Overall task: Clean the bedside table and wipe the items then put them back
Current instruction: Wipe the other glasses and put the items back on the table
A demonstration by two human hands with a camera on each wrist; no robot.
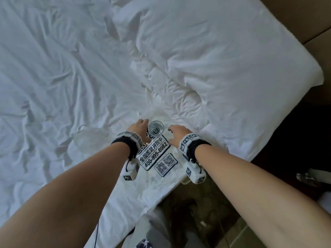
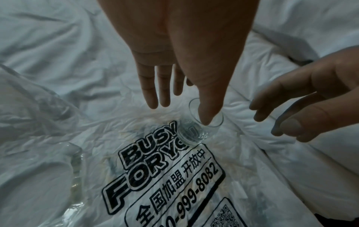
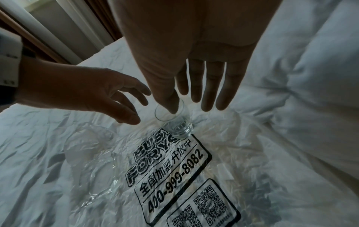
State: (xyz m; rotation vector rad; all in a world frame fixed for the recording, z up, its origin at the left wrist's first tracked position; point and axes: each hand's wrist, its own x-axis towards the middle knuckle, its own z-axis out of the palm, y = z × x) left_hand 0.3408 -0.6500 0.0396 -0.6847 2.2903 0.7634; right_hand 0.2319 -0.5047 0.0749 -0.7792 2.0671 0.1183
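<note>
A small clear drinking glass (image 1: 156,128) stands upright on a white plastic bag (image 1: 157,158) with black print, which lies flat on the bed. My left hand (image 1: 143,123) hovers just left of the glass, its fingers straight and relaxed. My right hand (image 1: 172,132) hovers just to the right, also open. Neither hand grips the glass. In the left wrist view my thumb crosses in front of the glass (image 2: 191,133) rim. In the right wrist view the glass (image 3: 176,124) sits below my right thumb, with the left hand (image 3: 120,104) beside it.
A rumpled white sheet (image 1: 62,77) covers the bed and a big pillow (image 1: 223,59) lies behind the glass. Crumpled clear plastic (image 1: 89,138) lies left of the bag. The bed edge (image 1: 172,192) drops to a dark floor (image 1: 188,212). A dark area (image 1: 295,140) lies at the right.
</note>
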